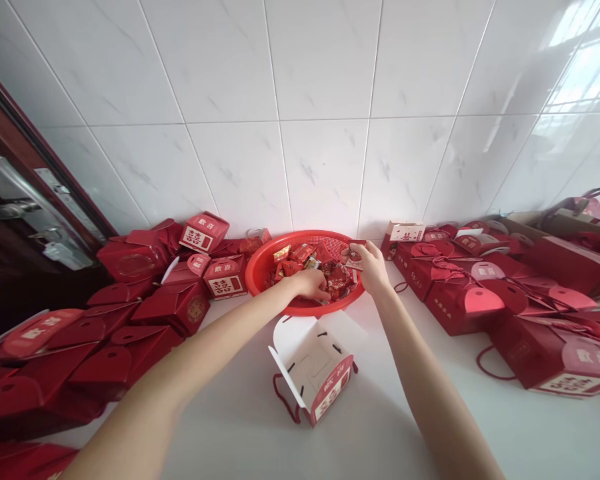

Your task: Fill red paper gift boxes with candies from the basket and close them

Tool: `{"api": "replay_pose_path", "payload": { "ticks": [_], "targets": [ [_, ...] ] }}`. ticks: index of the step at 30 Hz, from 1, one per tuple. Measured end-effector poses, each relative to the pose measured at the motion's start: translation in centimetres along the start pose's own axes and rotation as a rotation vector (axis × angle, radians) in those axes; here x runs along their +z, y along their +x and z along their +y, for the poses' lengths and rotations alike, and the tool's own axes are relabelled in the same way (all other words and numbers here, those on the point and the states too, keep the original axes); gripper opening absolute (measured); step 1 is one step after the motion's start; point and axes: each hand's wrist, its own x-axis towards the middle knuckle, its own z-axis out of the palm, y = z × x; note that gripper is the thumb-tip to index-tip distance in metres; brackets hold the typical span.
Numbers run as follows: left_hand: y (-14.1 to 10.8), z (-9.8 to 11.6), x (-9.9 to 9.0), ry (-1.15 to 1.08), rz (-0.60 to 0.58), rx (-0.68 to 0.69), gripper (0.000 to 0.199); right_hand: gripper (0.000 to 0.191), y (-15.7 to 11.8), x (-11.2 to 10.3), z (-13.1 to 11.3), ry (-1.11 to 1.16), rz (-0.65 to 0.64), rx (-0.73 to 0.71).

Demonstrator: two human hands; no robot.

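A round red plastic basket (pixel 254 275) stands against the wall, holding wrapped candies (pixel 337 280) in red and some gold. My left hand (pixel 313 285) reaches in over its front rim, fingers curled down among the candies; whatever they grip is hidden. At the basket's right rim my right hand (pixel 370 263) is closed on red candy packets (pixel 354 257), one showing a pale lower part. In front of the basket, between my forearms, an open gift box (pixel 325 373) with a white inside, red printed front and dark red cord handles sits with its flaps spread. Nothing shows inside it.
Red gift boxes (pixel 165 303) crowd the left side of the white table (pixel 380 427), some stacked. More closed boxes (pixel 460 303) with cords stand on the right. A cardboard carton (pixel 570 230) lies behind them. White tiles back the table; a door handle (pixel 10 210) is at left.
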Motion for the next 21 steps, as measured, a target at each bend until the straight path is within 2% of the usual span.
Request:
{"api": "replay_pose_path", "payload": {
  "ticks": [4,7,12,15,21],
  "targets": [
    [0.05,0.18,0.05,0.031,0.035,0.026,0.013,0.021,-0.03,-0.05,0.04,-0.005,-0.009,-0.005],
    [0.07,0.24,0.07,0.054,0.054,0.036,0.014,0.022,-0.01,-0.09,0.06,-0.011,-0.016,-0.008],
    [-0.01,0.2,0.14,0.072,-0.013,0.023,0.017,0.024,0.01,-0.11,0.08,-0.02,-0.021,-0.01],
    [-0.06,0.33,0.14,0.086,-0.053,-0.002,0.024,0.024,-0.09,-0.13,0.02,-0.02,-0.024,-0.009],
    [-0.01,0.47,0.06,0.098,-0.047,-0.116,0.034,0.02,-0.21,-0.11,-0.08,-0.011,-0.026,-0.009]
  ]
}}
